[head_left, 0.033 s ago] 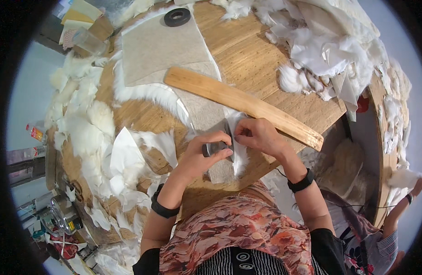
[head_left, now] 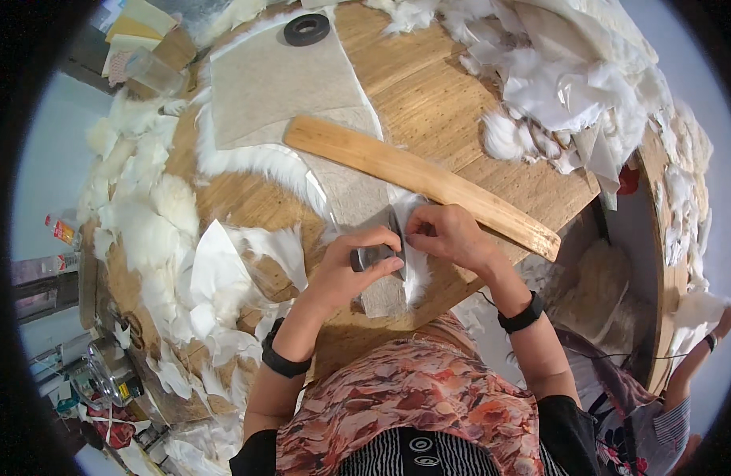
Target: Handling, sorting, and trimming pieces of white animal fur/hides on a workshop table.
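My left hand (head_left: 338,270) is closed around a rounded dark tool (head_left: 372,257). A thin dark edge shows just beyond its fingertips, and the rest of the tool is hidden by the fingers. Beneath it lies a beige-grey strip of hide (head_left: 381,300) that runs down to the table's near edge. My right hand (head_left: 453,238) is curled in a pinch over a narrow piece of white fur (head_left: 415,278) beside the strip. What exactly its fingertips grip is partly hidden. Just past both hands, a long flat wooden board (head_left: 421,178) lies slantwise across the hide.
A black ring (head_left: 307,29) rests on the wide beige hide (head_left: 286,83) at the far side. White fur scraps heap at left (head_left: 171,206) and far right (head_left: 556,87) of the wooden table (head_left: 429,71). At the right edge, another person's hand (head_left: 727,321) touches white fur.
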Demonstrator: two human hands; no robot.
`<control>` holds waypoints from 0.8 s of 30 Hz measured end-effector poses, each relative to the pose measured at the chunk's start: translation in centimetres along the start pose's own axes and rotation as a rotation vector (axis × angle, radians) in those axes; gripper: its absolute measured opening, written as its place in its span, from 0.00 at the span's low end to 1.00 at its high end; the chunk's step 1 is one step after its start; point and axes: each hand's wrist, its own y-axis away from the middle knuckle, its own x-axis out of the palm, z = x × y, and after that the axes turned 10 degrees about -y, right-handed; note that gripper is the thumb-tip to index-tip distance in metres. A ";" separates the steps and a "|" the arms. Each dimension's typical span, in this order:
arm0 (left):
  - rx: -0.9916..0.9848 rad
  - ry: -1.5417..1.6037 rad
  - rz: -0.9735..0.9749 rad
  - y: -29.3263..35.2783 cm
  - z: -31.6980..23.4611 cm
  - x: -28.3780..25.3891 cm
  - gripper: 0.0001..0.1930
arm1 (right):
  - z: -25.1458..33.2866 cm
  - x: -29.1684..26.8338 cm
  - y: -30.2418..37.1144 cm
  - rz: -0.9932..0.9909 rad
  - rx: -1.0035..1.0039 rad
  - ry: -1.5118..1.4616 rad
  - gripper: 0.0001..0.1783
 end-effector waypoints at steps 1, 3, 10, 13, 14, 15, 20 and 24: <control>-0.028 0.025 -0.014 0.0 0.2 0.2 0.08 | 0.0 0.1 0.0 0.000 0.000 -0.002 0.06; -0.059 0.049 -0.027 0.1 0.5 0.4 0.08 | -0.2 0.3 0.1 -0.005 -0.002 0.028 0.06; 0.181 -0.135 -0.204 -0.2 1.8 1.2 0.09 | 0.2 0.6 0.9 0.046 -0.003 -0.005 0.08; 0.190 -0.152 -0.196 -0.1 1.6 0.9 0.10 | -0.6 1.0 1.1 0.037 -0.111 -0.115 0.08; 0.177 -0.155 -0.165 0.0 1.4 0.8 0.10 | -0.7 1.2 0.9 -0.004 -0.073 -0.137 0.09; 0.175 -0.155 -0.163 0.1 1.3 0.7 0.10 | -0.8 1.3 0.9 -0.044 -0.035 -0.159 0.09; 0.065 -0.033 0.003 0.6 0.9 0.7 0.08 | -1.1 1.4 1.0 -0.030 -0.006 -0.345 0.05; 0.027 -0.032 0.048 1.0 1.1 1.3 0.09 | -1.4 1.1 1.6 0.061 0.028 -0.652 0.02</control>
